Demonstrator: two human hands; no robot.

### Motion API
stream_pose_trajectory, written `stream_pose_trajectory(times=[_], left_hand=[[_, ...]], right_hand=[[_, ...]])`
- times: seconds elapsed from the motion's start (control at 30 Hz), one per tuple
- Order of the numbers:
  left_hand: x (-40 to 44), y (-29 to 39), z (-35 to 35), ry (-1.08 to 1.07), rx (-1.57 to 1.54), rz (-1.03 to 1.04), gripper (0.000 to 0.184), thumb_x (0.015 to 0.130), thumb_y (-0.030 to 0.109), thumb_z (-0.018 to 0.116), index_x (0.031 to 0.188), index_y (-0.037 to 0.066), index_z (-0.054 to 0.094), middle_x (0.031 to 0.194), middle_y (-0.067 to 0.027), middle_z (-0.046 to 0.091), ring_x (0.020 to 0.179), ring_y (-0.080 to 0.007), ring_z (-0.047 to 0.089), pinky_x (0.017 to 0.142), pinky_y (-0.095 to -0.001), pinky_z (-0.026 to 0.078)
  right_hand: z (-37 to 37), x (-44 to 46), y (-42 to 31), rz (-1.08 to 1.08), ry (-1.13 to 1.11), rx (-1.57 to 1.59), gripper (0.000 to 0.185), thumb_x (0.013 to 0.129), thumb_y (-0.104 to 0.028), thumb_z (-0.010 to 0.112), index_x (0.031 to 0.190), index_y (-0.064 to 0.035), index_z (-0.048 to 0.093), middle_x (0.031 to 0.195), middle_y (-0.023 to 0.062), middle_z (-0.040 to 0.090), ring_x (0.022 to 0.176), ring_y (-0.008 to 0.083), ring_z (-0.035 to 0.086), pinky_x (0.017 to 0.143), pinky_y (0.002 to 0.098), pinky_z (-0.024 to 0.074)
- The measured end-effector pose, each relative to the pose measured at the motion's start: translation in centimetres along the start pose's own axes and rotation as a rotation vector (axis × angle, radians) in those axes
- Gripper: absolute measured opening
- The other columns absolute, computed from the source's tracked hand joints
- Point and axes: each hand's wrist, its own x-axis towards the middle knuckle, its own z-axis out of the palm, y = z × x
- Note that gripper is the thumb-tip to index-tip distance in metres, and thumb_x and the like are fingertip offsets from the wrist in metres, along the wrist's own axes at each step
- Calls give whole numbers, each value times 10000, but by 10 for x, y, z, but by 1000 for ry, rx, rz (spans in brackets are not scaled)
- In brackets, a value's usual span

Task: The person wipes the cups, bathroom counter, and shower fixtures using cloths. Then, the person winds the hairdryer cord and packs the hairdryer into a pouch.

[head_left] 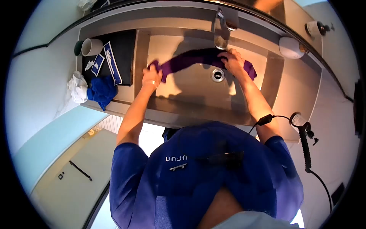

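Note:
A dark purple cloth [187,61] stretches in a long arc over the sink basin [179,89]. Its left end is bunched in my left hand [151,75], whose fingers are closed around it. Toward the other end, my right hand [233,62] grips the cloth near the faucet [221,32], and the cloth's tail hangs out to the right of my wrist. Between the hands, just below the cloth, the round metal drain [217,75] shows in the basin floor.
Left of the basin, a black tray [126,57] holds a cup [92,47] and flat packets [112,63]. Blue cloth [102,91] and white cloth [78,87] lie by its front corner. A white rounded container [291,48] stands at the back right, a pump bottle [299,120] at the right front.

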Motion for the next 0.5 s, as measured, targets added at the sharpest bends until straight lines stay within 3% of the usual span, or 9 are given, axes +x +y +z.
stream_pose_trajectory(times=[0.07, 0.13, 0.17, 0.2, 0.23, 0.33, 0.37, 0.43, 0.5], left_hand=[[3, -79, 79, -129, 709, 734, 332, 864, 292, 554, 1168, 162, 576, 1223, -200, 520, 1044, -344, 583, 875, -432, 488], [-37, -12, 54, -525, 650, 306, 305, 862, 232, 538, 1147, 173, 629, 1208, -156, 585, 1053, -317, 595, 861, -446, 492], [-23, 0, 93, -817, 904, 334, 244, 849, 212, 557, 1055, 150, 674, 1106, -143, 635, 1030, -301, 616, 818, -440, 513], [-44, 25, 86, -726, 896, 428, 247, 837, 215, 562, 1043, 168, 690, 1089, -78, 654, 991, -272, 628, 783, -476, 510], [-66, 50, 78, -630, 892, 519, 250, 826, 219, 567, 1030, 186, 707, 1072, -13, 673, 952, -244, 640, 747, -512, 507], [-111, 86, 74, -424, 16, 927, 224, 731, 256, 600, 862, 111, 708, 908, -69, 682, 865, -282, 645, 767, -444, 519], [-123, 119, 76, -605, 65, 752, 288, 736, 298, 616, 953, 135, 711, 1013, -81, 677, 927, -279, 644, 804, -447, 511], [-126, 179, 116, -789, 305, 668, 430, 821, 397, 557, 1107, 96, 667, 1135, -104, 647, 1052, -285, 614, 861, -401, 494], [-142, 198, 95, -820, 78, 669, 507, 864, 464, 488, 1111, 53, 655, 1113, -143, 646, 1067, -301, 592, 885, -404, 467]], right_hand=[[-6, 0, -16, -130, -51, -34, 227, 807, -221, 643, 1005, -329, 671, 1092, 25, 564, 1120, 246, 486, 874, 470, 391], [-22, -9, -32, -59, -180, -122, 206, 831, -202, 612, 1020, -263, 667, 1116, 55, 590, 1115, 290, 501, 895, 447, 424], [-6, -11, -8, -186, -45, -43, 208, 833, -198, 609, 1030, -235, 663, 1100, 75, 597, 1093, 295, 513, 896, 437, 425], [0, -7, 10, -320, 88, 38, 212, 835, -194, 607, 1040, -208, 658, 1084, 94, 604, 1070, 299, 525, 898, 428, 426], [-19, -11, 13, -112, -117, 5, 212, 839, -192, 603, 1039, -153, 658, 1035, 120, 619, 1026, 306, 551, 877, 408, 442], [-20, -69, 58, 21, 142, 103, 203, 904, -202, 557, 1053, -114, 662, 979, 134, 654, 945, 310, 599, 857, 375, 464], [-31, -92, 54, 197, 110, 170, 205, 891, -214, 570, 1064, -161, 668, 1030, 90, 648, 965, 275, 593, 857, 371, 464], [-2, -125, 102, 271, 143, 368, 415, 895, -387, 581, 1113, -35, 608, 1064, 111, 638, 1042, 262, 564, 935, 362, 417], [12, -152, 102, 411, 44, 615, 538, 877, -479, 588, 1176, -38, 507, 1043, 129, 578, 970, 245, 547, 930, 373, 419]])
